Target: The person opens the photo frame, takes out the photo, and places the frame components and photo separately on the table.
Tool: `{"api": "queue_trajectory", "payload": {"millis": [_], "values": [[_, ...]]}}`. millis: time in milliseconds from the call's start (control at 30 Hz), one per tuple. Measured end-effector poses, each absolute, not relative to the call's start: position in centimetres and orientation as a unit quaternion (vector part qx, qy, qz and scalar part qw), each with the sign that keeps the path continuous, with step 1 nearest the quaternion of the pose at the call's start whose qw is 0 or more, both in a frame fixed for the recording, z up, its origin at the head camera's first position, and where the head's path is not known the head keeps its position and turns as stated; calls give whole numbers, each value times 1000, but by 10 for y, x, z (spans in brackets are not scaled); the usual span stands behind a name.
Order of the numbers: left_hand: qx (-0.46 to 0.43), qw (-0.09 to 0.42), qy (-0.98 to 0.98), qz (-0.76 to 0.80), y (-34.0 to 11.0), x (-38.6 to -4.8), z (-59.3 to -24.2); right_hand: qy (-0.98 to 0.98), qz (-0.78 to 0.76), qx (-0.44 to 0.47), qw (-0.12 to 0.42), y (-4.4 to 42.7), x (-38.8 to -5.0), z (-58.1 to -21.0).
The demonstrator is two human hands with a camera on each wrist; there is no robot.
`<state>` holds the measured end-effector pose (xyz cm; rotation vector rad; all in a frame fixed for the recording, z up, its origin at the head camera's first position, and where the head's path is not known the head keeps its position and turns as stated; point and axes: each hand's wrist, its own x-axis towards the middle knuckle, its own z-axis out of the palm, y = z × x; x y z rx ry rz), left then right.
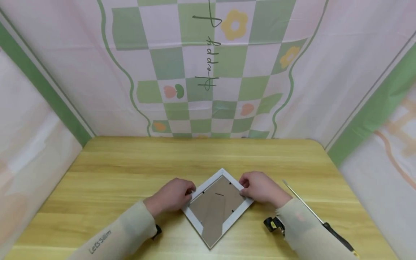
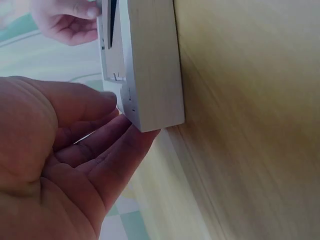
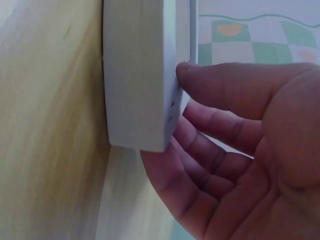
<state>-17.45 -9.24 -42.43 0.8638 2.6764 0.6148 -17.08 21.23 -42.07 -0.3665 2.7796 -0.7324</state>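
Observation:
A white picture frame lies back side up on the table, turned so one corner points toward me. Its brown backing board with a stand leg shows, held by small dark tabs. My left hand holds the left corner, thumb at the upper edge and fingers along the outer side. At the opposite corner, my right hand grips the frame the same way; in the right wrist view its thumb presses the back edge of the white side. The frame's front is hidden.
A screwdriver with a black handle lies right of the right forearm, its shaft pointing away. The wooden table reaches back to a checked, flowered curtain. A black device sits at the right wrist.

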Motion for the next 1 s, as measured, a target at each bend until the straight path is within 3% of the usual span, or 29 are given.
{"api": "queue_trajectory", "payload": {"millis": [167, 400, 633, 1000], "values": [[301, 147, 919, 206, -94, -172, -424, 952, -254, -124, 119, 211, -171, -422], [377, 171, 892, 179, -101, -156, -421, 955, -252, -117, 102, 214, -173, -427], [389, 99, 903, 154, -101, -145, -423, 961, -228, -130, 82, 232, -169, -420], [366, 63, 918, 136, -104, -138, -429, 971, -213, -95, 42, 284, -148, -402]]}}
